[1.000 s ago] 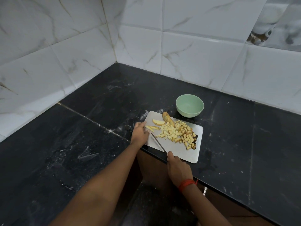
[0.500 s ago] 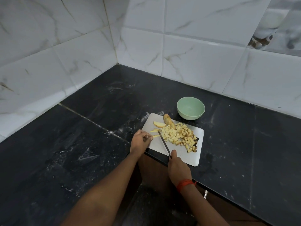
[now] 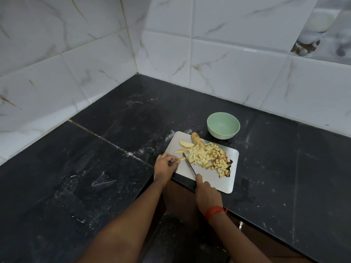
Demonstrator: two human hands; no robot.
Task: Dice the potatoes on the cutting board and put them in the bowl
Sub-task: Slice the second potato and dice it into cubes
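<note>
A grey cutting board (image 3: 212, 179) lies at the counter's front edge. On it sits a heap of diced potato (image 3: 209, 158), an unpeeled potato piece (image 3: 197, 140) at the far side, and two pale wedges (image 3: 186, 144). My left hand (image 3: 165, 167) pinches a thin potato strip (image 3: 182, 158) at the board's left edge. My right hand (image 3: 207, 194) grips a knife (image 3: 189, 164) whose blade lies on the board between the strip and the heap. The green bowl (image 3: 223, 128) stands beyond the board and looks empty.
The black stone counter (image 3: 95, 168) runs into a corner of white marble-look tiled walls (image 3: 228, 63). White smears mark the counter left of the board. The board's near corner juts over the counter's front edge.
My left hand drew back toward the board's left edge with a strip pinched in it. The knife swung its tip to the right, against the heap of dice.
</note>
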